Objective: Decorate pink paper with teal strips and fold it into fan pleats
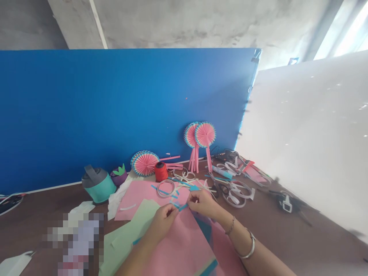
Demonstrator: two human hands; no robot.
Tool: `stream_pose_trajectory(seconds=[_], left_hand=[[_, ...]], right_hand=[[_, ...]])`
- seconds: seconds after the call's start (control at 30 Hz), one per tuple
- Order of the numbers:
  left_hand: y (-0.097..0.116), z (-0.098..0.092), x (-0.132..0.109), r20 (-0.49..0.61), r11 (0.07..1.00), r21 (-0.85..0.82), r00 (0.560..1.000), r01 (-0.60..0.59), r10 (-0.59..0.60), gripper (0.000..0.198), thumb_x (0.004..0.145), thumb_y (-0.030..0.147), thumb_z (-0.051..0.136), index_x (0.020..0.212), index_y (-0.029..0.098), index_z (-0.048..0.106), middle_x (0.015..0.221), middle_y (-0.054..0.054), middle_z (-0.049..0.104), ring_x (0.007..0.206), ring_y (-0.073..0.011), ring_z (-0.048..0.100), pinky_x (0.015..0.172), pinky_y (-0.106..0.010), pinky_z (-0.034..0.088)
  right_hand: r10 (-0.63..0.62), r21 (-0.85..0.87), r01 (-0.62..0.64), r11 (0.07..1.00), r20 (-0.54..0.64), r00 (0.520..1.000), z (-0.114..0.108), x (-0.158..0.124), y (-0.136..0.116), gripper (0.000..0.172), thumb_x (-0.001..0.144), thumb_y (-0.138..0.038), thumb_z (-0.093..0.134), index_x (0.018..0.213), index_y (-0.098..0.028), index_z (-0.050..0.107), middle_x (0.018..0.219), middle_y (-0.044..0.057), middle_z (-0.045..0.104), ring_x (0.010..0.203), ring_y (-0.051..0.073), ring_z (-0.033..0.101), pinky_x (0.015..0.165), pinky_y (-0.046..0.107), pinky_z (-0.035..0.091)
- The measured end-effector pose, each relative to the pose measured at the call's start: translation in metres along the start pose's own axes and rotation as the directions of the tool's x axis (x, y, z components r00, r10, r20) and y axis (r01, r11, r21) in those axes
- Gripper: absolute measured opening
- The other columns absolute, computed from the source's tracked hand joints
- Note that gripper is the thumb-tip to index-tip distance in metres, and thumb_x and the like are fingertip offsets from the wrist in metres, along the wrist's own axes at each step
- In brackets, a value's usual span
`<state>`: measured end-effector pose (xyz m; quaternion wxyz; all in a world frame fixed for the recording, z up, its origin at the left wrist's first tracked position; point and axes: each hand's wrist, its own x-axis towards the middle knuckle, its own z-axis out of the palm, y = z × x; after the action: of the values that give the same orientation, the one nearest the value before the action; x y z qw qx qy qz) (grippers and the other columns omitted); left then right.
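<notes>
Between my two hands stretches a short blue paper strip. My left hand pinches its left end with thumb and fingertips. The other end is pinched by my right hand, whose wrist carries a chain bracelet and a silver bangle. Beneath both hands lies a large pink paper sheet, with a blue and cream band at its near corner. A pale green sheet lies under it on the left. Just beyond the hands are a clear tape roll and several blue paper scraps.
Pleated pink paper fans lean against the blue partition; another fan rests beside a red thread spool. A teal pot stands left. Scissors, a glue tube and tape rolls clutter the right.
</notes>
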<state>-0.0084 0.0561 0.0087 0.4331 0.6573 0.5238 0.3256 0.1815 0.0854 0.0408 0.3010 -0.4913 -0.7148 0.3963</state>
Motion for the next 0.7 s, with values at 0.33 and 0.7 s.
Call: stream_pose_trajectory(seconds=[0.33, 0.7], left_hand=[[0.0056, 0.0025, -0.0021, -0.073, 0.999, -0.014, 0.997, -0.029, 0.028, 0.027, 0.073, 0.042, 0.047, 0.057, 0.021, 0.04, 0.056, 0.006, 0.035, 0.056, -0.0114, 0.035, 0.055, -0.023, 0.031], [0.0023, 0.0038, -0.0029, -0.196, 0.992, 0.069, 0.974, -0.104, 0.115, 0.024, 0.077, 0.035, 0.052, 0.065, 0.018, 0.064, 0.066, -0.001, 0.062, 0.066, -0.0162, 0.056, 0.063, -0.025, 0.043]], right_hand=[[0.019, -0.028, -0.02, 0.999, -0.01, 1.0, 0.0012, 0.0004, 0.0001, 0.012, 0.061, -0.011, 0.052, 0.055, -0.018, 0.06, 0.056, -0.002, 0.061, 0.053, 0.011, 0.052, 0.053, 0.021, 0.04], [0.004, 0.062, -0.005, 0.998, 0.029, 1.0, 0.0006, -0.0026, -0.0044, 0.012, 0.064, -0.012, 0.051, 0.058, -0.017, 0.06, 0.056, -0.001, 0.063, 0.052, 0.011, 0.053, 0.052, 0.021, 0.04]])
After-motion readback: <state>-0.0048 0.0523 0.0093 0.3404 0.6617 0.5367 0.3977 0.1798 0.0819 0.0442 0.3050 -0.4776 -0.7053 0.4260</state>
